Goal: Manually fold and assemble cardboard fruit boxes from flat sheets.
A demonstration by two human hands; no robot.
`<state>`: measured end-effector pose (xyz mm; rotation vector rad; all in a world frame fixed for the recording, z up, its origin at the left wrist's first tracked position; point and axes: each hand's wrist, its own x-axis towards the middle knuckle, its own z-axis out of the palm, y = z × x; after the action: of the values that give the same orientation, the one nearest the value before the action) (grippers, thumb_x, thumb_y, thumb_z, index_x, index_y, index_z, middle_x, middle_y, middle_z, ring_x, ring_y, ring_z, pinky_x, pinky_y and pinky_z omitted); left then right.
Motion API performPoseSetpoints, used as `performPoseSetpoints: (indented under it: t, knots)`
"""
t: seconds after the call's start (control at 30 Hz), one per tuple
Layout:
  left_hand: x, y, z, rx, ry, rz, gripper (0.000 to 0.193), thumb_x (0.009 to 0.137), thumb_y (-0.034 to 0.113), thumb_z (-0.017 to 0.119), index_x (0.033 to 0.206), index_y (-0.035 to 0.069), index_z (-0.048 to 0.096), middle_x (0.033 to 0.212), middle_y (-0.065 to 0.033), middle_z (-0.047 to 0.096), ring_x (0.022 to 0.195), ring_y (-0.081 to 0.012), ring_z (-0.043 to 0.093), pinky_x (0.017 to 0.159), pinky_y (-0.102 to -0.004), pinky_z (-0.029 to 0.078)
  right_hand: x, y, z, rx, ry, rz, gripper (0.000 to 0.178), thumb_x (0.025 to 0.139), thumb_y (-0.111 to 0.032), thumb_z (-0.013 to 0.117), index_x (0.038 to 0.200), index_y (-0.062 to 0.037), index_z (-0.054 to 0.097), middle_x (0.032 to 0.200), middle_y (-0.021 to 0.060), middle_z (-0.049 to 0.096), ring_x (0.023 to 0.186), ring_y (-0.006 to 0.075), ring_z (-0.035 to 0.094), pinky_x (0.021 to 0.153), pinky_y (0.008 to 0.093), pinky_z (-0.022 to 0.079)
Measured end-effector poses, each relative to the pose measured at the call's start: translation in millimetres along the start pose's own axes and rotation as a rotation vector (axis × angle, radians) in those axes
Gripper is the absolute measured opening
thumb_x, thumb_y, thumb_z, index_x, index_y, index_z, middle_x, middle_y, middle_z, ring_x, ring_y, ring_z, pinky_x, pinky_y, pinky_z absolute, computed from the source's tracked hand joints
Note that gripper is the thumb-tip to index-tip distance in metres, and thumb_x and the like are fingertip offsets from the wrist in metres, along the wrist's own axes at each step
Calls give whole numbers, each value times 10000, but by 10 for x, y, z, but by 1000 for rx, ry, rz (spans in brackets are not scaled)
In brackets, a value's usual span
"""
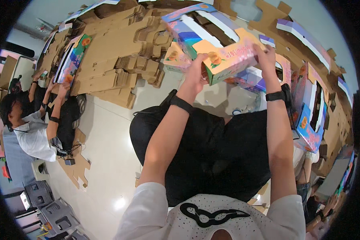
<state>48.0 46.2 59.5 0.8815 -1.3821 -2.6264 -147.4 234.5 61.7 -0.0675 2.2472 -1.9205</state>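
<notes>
I hold a folded cardboard carton [234, 58], printed in blue, purple, orange and pink with flowers, out in front of me above my knees. There is a large cut-out in its top, with white flaps along the opening. My left hand [196, 74] grips the near left corner, fingers partly hidden behind the panel. At the near right corner, my right hand [267, 60] is closed on the edge. Under and behind this carton are similar ones, including a pink-ended carton [176, 58] on the left and a purple carton [250, 80] on the right.
Piled flat brown cardboard blanks [108, 44] spread at the far left. More printed cartons [310, 116] stand to the right. On the left a seated person [36, 136] holds another printed carton [73, 60]. Grey plastic crates [58, 216] are at lower left; other people's arms show at lower right.
</notes>
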Motion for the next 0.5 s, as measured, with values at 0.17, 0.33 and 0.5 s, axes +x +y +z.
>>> performPoseSetpoints:
  t: [0.17,0.33,0.5]
  knots:
    - [44,-552,264,-63,-76,93,643,888,550,618,1324,85,531,1196,-74,575,1046,-208,583,924,-463,495,-366,-269,346,-529,170,-852,884,729,-412,818,1374,84,471,1243,284,590,1197,393,551,1051,451,427]
    - [-101,-800,451,498,-185,-25,679,881,526,648,1309,10,542,1126,-89,605,1038,-189,602,887,-433,523,-620,-53,479,-576,-393,-720,918,678,-461,840,1396,-6,492,1311,216,570,1250,406,506,1105,484,371]
    - [88,-565,151,1396,-422,266,576,835,430,683,1135,-61,664,1029,-237,712,955,-333,699,857,-424,540,-695,83,509,-1066,-452,-925,1012,600,-416,867,1441,-52,438,1327,193,521,1253,394,462,1090,505,349]
